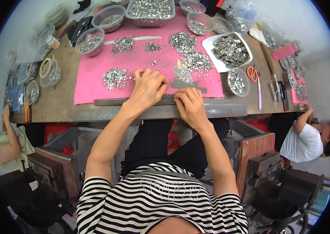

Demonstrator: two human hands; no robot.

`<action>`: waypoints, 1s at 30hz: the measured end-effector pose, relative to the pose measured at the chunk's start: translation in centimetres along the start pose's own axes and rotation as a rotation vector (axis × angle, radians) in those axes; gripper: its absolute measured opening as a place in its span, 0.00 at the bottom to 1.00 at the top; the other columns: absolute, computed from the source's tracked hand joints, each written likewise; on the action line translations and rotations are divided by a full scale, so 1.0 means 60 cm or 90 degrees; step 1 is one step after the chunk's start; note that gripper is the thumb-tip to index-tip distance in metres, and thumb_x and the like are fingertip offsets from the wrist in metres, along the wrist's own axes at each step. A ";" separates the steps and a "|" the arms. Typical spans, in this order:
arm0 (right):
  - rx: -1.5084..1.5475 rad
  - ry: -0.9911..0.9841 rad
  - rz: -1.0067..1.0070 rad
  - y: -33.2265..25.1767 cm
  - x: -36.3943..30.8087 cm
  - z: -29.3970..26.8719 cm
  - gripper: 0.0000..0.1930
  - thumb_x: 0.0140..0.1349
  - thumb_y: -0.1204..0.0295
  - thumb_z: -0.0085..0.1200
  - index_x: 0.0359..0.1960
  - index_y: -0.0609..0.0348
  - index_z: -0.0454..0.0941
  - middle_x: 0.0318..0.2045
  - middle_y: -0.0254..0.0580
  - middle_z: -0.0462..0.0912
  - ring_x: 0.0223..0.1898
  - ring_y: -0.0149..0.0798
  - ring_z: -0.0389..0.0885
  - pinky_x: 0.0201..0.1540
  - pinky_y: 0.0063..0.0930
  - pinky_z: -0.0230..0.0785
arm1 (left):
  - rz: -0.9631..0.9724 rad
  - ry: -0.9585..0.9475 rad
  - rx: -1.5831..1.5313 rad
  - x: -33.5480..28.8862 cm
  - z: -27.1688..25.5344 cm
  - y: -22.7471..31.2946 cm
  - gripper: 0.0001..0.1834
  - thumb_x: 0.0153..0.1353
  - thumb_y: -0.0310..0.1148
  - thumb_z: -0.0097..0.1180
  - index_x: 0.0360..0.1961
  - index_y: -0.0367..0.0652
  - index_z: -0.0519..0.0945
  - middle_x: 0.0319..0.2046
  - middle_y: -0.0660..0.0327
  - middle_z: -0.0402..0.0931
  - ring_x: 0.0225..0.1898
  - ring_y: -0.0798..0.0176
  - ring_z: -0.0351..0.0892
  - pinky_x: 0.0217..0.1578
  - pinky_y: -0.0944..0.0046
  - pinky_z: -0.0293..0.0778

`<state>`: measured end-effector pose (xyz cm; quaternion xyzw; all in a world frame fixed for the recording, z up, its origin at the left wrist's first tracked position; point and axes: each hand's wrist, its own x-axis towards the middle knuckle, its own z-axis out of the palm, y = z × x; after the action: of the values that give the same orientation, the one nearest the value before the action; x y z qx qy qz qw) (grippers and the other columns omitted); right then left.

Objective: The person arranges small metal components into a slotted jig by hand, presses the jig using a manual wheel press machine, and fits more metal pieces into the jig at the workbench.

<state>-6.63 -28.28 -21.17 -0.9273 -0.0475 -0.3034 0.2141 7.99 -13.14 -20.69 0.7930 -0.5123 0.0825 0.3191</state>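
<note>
My left hand [148, 90] is closed over a long dark metal bar [112, 102] at the table's front edge, thumb and forefinger pressed together. My right hand [192, 106] is closed as well, its fingertips at the bar's right part. Whatever the fingers pinch is too small or hidden to make out. A dotted texture shows on the bar between the hands. Just beyond my right hand lie a grey flat strip [190, 86] and a bundle of thin silvery pins [183, 74]. A heap of small shiny metal pieces [115, 78] sits left of my left hand.
A pink mat [90, 82] covers the middle, bearing several metal-piece heaps. Around it stand a white tray [207, 43], a clear tub [152, 22] and a small cup [238, 82]. Orange-handled scissors [252, 74] lie right. People sit at both sides.
</note>
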 end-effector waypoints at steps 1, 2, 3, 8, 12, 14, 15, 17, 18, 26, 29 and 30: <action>0.012 -0.004 0.005 0.000 -0.002 0.000 0.08 0.56 0.79 0.64 0.36 0.59 0.79 0.39 0.38 0.80 0.43 0.44 0.78 0.48 0.38 0.66 | -0.001 0.019 -0.020 -0.005 -0.005 0.007 0.03 0.60 0.29 0.64 0.34 0.45 0.83 0.31 0.64 0.78 0.39 0.58 0.74 0.55 0.50 0.59; 0.024 -0.009 0.010 0.001 -0.002 0.000 0.08 0.56 0.79 0.64 0.36 0.59 0.79 0.39 0.38 0.81 0.44 0.44 0.78 0.49 0.38 0.67 | -0.003 0.038 -0.039 -0.010 -0.007 0.013 0.03 0.60 0.28 0.63 0.35 0.44 0.83 0.32 0.64 0.78 0.39 0.58 0.74 0.55 0.50 0.59; 0.046 0.015 0.019 0.005 -0.001 -0.006 0.07 0.56 0.79 0.64 0.36 0.60 0.80 0.38 0.40 0.82 0.42 0.44 0.79 0.49 0.38 0.68 | -0.002 0.037 -0.041 -0.015 -0.005 0.018 0.03 0.60 0.28 0.63 0.35 0.44 0.83 0.32 0.64 0.78 0.39 0.58 0.74 0.55 0.50 0.59; -0.096 0.123 0.205 0.069 0.000 -0.046 0.04 0.63 0.77 0.62 0.38 0.60 0.83 0.33 0.43 0.83 0.37 0.45 0.82 0.44 0.38 0.70 | 0.010 0.049 -0.113 -0.037 0.000 0.041 0.04 0.60 0.27 0.63 0.35 0.44 0.80 0.33 0.63 0.77 0.40 0.57 0.75 0.53 0.53 0.61; -0.089 0.106 0.286 0.117 -0.005 -0.034 0.06 0.59 0.72 0.66 0.36 0.56 0.83 0.33 0.38 0.81 0.37 0.44 0.78 0.44 0.40 0.65 | 0.024 0.053 -0.133 -0.039 0.014 0.043 0.06 0.58 0.27 0.63 0.35 0.43 0.79 0.34 0.63 0.76 0.41 0.57 0.75 0.52 0.52 0.61; -0.161 0.094 0.223 0.117 -0.004 -0.030 0.05 0.58 0.72 0.66 0.35 0.54 0.83 0.32 0.38 0.79 0.37 0.44 0.78 0.44 0.39 0.65 | 0.026 0.060 -0.132 -0.041 0.018 0.043 0.06 0.58 0.26 0.64 0.35 0.43 0.79 0.34 0.63 0.76 0.41 0.58 0.75 0.52 0.52 0.61; -0.161 0.093 0.223 0.117 -0.004 -0.029 0.05 0.58 0.72 0.66 0.35 0.54 0.83 0.32 0.38 0.79 0.37 0.44 0.78 0.44 0.39 0.65 | 0.027 0.057 -0.127 -0.041 0.020 0.043 0.06 0.57 0.26 0.64 0.35 0.43 0.79 0.34 0.63 0.76 0.41 0.58 0.75 0.52 0.53 0.62; -0.161 0.095 0.233 0.119 -0.005 -0.033 0.05 0.58 0.73 0.66 0.35 0.54 0.84 0.30 0.38 0.78 0.36 0.44 0.78 0.43 0.39 0.65 | 0.031 0.056 -0.127 -0.039 0.022 0.044 0.07 0.57 0.26 0.64 0.35 0.44 0.79 0.34 0.63 0.76 0.41 0.58 0.76 0.52 0.53 0.62; -0.165 0.096 0.233 0.119 -0.006 -0.036 0.05 0.58 0.73 0.66 0.35 0.54 0.84 0.30 0.38 0.78 0.36 0.44 0.78 0.43 0.39 0.65 | 0.033 0.053 -0.122 -0.040 0.018 0.044 0.07 0.56 0.26 0.64 0.35 0.44 0.79 0.34 0.63 0.76 0.41 0.58 0.76 0.52 0.52 0.62; -0.052 0.086 0.258 0.119 -0.003 -0.039 0.04 0.60 0.77 0.64 0.36 0.61 0.84 0.31 0.41 0.81 0.30 0.40 0.81 0.36 0.33 0.73 | -0.047 0.035 -0.075 -0.046 0.013 0.061 0.07 0.56 0.28 0.64 0.37 0.43 0.80 0.37 0.62 0.77 0.42 0.58 0.77 0.61 0.47 0.59; -0.097 0.082 0.248 0.118 -0.001 -0.031 0.03 0.58 0.75 0.65 0.33 0.57 0.84 0.31 0.39 0.80 0.34 0.42 0.79 0.40 0.38 0.67 | -0.073 0.080 -0.135 -0.057 0.009 0.061 0.09 0.56 0.27 0.64 0.38 0.45 0.81 0.37 0.63 0.78 0.44 0.58 0.78 0.65 0.42 0.56; -0.126 0.078 0.248 0.117 0.000 -0.028 0.03 0.56 0.74 0.65 0.32 0.54 0.84 0.31 0.38 0.79 0.37 0.44 0.78 0.43 0.40 0.63 | -0.072 0.145 -0.151 -0.061 0.006 0.060 0.09 0.56 0.25 0.64 0.38 0.45 0.81 0.37 0.63 0.79 0.43 0.58 0.79 0.66 0.43 0.56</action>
<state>-6.02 -35.33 -22.57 -0.9154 0.1755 -0.3150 0.1788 3.11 -11.57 -21.15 0.7628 -0.4334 0.0928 0.4708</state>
